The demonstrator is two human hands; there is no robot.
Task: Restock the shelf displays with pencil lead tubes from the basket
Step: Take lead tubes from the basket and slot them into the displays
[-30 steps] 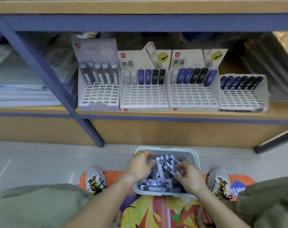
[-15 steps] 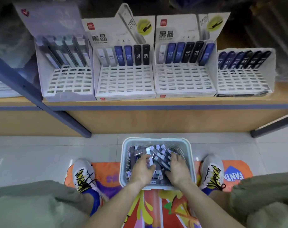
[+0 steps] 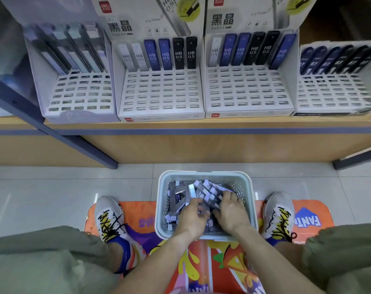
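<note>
I have both hands down in the basket (image 3: pixel 205 174) on the floor between my shoes. My left hand (image 3: pixel 192 217) is curled among the lead tubes (image 3: pixel 203 190), fingers bent onto the pile, though I cannot tell for sure whether it has closed on one tube or just rakes through them. My right hand (image 3: pixel 230 212) lies flatter over the heap at about 3 o'clock of the left, fingers spread on the tubes; a firm grip is not visible there either.

The tubes are a loose jumble. The upper ones lean in a fan with their long axes running roughly from 10 o'clock to 4 o'clock, pale caps toward 10; the ones lower at the left side lie nearer 12 to 6.

What worries me: lifting a handful from a tangled heap could drag extra tubes out and drop them on the floor. The display boxes (image 3: pixel 161 90) on the shelf (image 3: pixel 180 124) at 12 o'clock take tubes upright in narrow slots, so a tube carried slantwise may jam, or end up among the wrong colour.
</note>
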